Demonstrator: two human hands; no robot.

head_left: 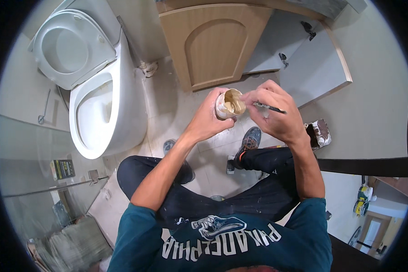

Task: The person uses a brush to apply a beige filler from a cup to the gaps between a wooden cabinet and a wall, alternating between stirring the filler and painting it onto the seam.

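My left hand (206,118) is wrapped round a small white container (221,109) holding a beige paste (232,104), tilted with its opening toward my right. My right hand (274,111) grips a thin tool with a dark, speckled handle (274,109), its fingertips at the container's rim; the tool's working end is too hidden to make out. Both hands are in front of me, above the tiled floor (208,158), between my knees and the cabinet.
A white toilet (127,113) with raised seat stands left. Ahead is a wooden cabinet (213,50), its right door (317,63) open beside a grey wall (371,90). A dirty, crumpled bag-like object (321,133) lies right of my hands. A glass panel (31,154) is at far left.
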